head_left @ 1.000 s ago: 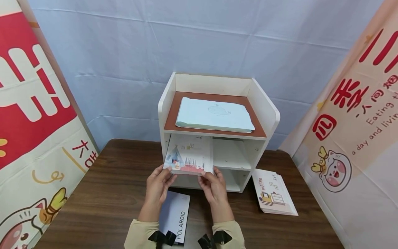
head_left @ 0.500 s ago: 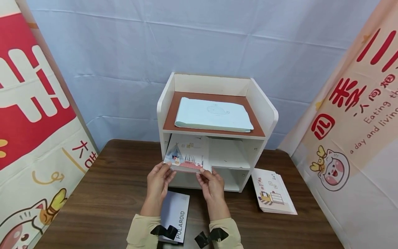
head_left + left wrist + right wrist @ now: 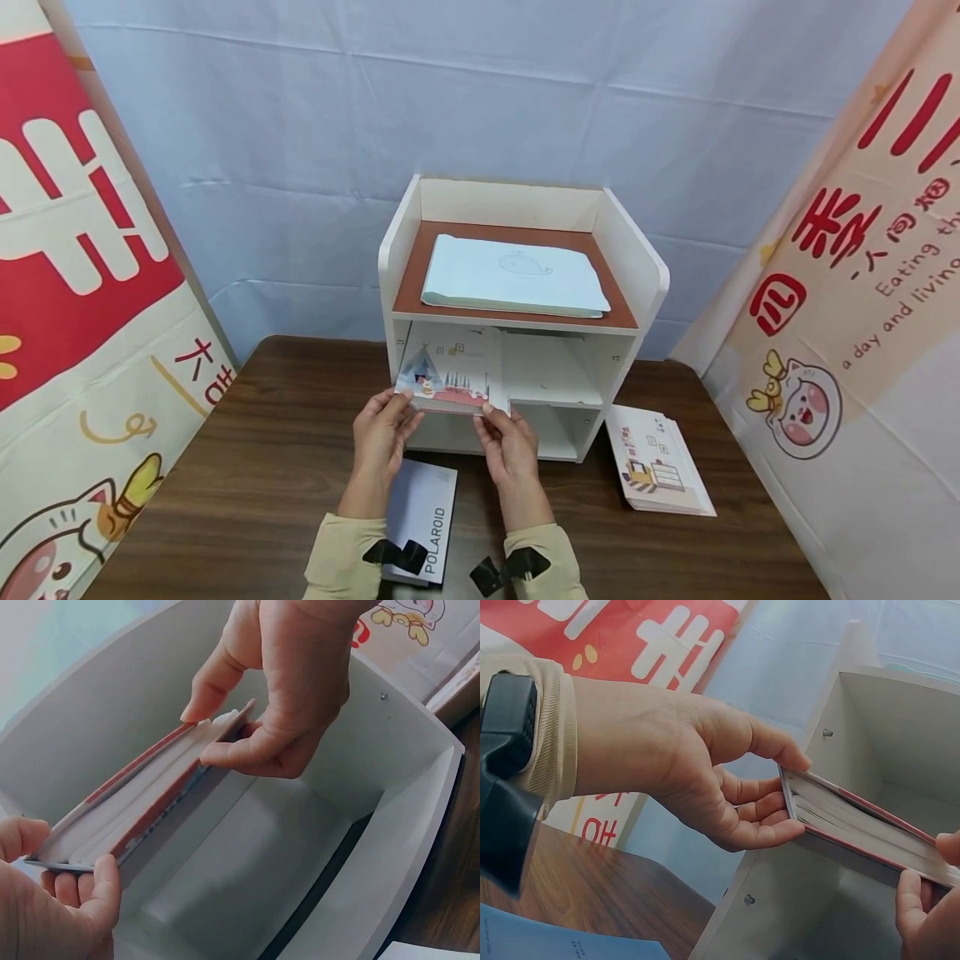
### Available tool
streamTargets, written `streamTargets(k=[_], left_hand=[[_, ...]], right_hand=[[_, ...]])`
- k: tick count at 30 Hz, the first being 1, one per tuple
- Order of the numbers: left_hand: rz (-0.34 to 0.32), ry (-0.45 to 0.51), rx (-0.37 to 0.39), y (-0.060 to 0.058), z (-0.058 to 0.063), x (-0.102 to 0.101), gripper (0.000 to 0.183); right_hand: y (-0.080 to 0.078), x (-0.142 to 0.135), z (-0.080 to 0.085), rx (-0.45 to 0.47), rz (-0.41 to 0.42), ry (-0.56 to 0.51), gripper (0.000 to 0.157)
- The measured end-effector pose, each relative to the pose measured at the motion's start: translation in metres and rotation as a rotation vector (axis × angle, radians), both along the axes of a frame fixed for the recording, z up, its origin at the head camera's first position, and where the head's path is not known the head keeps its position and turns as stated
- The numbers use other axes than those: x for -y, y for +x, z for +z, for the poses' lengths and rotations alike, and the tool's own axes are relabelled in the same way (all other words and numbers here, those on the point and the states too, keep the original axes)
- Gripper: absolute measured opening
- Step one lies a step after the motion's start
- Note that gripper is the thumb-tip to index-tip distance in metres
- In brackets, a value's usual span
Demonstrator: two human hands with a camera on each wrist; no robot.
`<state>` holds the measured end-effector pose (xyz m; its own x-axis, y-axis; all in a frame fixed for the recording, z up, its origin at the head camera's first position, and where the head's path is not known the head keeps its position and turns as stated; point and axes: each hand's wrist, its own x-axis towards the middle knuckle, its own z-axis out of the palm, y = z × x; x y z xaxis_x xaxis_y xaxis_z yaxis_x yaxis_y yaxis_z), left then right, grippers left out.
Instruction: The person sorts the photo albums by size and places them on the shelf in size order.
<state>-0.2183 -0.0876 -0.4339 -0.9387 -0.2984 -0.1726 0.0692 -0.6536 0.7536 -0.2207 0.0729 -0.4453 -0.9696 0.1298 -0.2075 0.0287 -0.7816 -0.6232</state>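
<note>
A white book (image 3: 453, 379) with a tent picture on its cover lies partly inside the middle compartment of a white desk shelf (image 3: 570, 371), toward its left side. My left hand (image 3: 379, 446) grips the book's left front corner. At the right front corner, my right hand (image 3: 513, 457) pinches it between thumb and fingers. In the right wrist view, my left hand (image 3: 705, 761) has the thumb on the upper cover and fingers beneath. The left wrist view shows the book's page edges (image 3: 142, 795) between red-edged covers, my right hand (image 3: 292, 690) at one end.
A pale blue notebook (image 3: 517, 275) with a whale drawing rests on the shelf's brown top. Right of the shelf lies a stack of white books (image 3: 660, 467). A book marked POLAROID (image 3: 423, 517) is on the dark wooden table (image 3: 247, 467), partly under my left forearm.
Both hands have moved the book slightly farther into the compartment and a little left, keeping hold of it. The head view has shifted slightly.
</note>
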Motion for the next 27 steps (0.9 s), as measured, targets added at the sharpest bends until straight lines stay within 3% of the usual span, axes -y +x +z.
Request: streamTargets(k=[8, 17, 27], left_hand=[[-0.015, 0.017, 0.006, -0.001, -0.001, 0.000, 0.017], [-0.125, -0.170, 0.055, 0.013, -0.002, 0.003, 0.027], [-0.264, -0.423, 0.015, 0.023, -0.005, 0.002, 0.044]], right_hand=[[-0.001, 0.000, 0.001, -0.001, 0.013, -0.012, 0.025], [0.015, -0.013, 0.001, 0.003, 0.138, 0.068, 0.011], [0.029, -0.028, -0.003, -0.008, 0.176, 0.367, 0.040]])
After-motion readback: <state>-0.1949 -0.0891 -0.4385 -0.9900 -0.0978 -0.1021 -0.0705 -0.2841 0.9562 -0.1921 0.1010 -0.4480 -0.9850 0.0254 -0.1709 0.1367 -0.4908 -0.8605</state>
